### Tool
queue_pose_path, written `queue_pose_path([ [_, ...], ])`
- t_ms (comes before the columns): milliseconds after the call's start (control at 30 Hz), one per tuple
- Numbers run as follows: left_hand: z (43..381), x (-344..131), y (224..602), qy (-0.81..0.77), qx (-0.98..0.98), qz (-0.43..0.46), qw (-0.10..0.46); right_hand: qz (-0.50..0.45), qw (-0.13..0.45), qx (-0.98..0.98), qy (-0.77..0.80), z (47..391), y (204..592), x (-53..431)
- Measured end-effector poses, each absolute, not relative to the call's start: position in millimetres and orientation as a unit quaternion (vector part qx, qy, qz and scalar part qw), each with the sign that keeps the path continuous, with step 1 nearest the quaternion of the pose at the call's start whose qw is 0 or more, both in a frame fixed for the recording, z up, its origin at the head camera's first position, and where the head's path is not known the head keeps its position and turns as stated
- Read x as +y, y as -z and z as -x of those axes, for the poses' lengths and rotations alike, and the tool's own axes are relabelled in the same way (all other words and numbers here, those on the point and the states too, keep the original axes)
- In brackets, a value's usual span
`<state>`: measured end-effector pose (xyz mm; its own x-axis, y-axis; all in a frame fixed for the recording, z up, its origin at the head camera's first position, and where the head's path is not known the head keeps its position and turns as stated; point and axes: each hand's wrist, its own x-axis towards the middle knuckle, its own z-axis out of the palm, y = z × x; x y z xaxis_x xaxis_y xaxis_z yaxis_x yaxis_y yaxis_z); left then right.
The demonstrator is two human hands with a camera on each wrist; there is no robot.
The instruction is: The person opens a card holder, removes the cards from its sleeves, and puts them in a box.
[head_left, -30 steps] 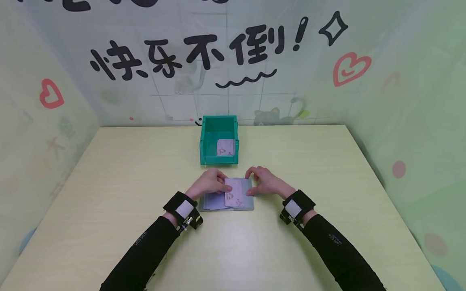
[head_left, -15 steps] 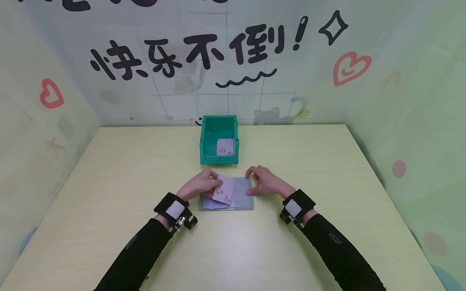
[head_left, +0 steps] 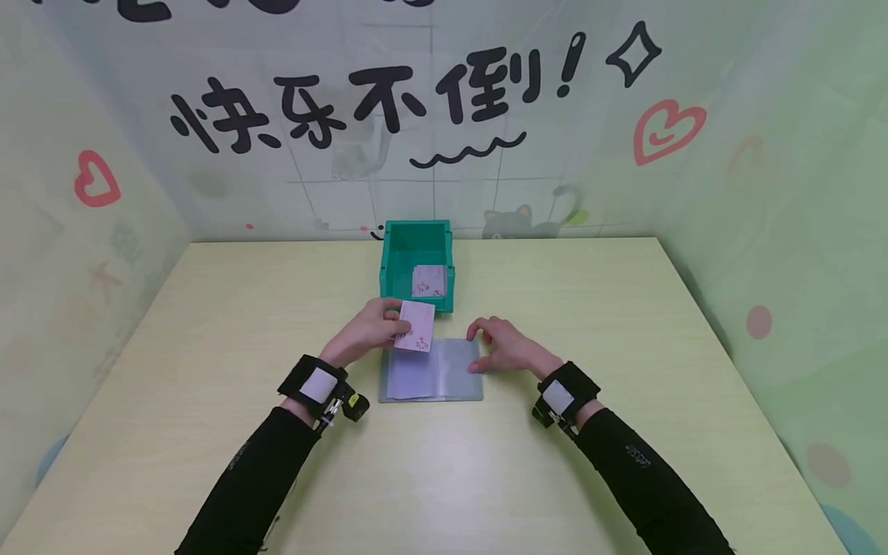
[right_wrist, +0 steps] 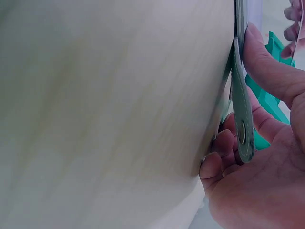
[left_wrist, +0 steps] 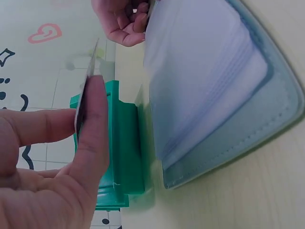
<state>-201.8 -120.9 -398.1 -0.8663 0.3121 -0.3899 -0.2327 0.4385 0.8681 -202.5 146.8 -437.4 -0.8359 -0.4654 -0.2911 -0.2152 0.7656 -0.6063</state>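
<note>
My left hand [head_left: 366, 327] pinches a pink card [head_left: 420, 320] with a small floral print between thumb and fingers. It holds the card between the bin and a grey-green card holder [head_left: 461, 390]. In the left wrist view that card [left_wrist: 88, 86] shows nearly edge-on. The holder lies spread on the table, with clear sleeves [left_wrist: 195, 62] on its left side. At its right edge is my right hand [head_left: 512, 347], thumb and index finger apart and touching it. A strap with a snap button [right_wrist: 242, 107] runs between the right thumb and the bent fingers.
Just beyond the holder stands a green bin [head_left: 397, 258] with several pink cards [head_left: 429, 282] inside. Printed fabric walls enclose the pale wooden table [head_left: 277, 293] at the back and sides.
My left hand has lifted the pink card off the holder and carried it left and away from me, toward the bin. The right hand has stayed at the holder's edge.
</note>
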Motion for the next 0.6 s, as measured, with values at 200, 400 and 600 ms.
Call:
queue_pose_path([
  [200,208.4,-113.3,398.9,-0.554,0.814,-0.012,0.173,0.185,0.218,0.914,0.288,202.3,437.2,147.9],
  [400,220.9,-99.9,405.3,-0.564,0.824,0.035,0.050,0.184,0.219,0.914,0.287,202.4,437.6,148.2],
  [600,230.9,-84.7,415.5,-0.530,0.844,0.041,-0.065,0.176,0.225,0.915,0.285,200.5,436.3,146.9],
])
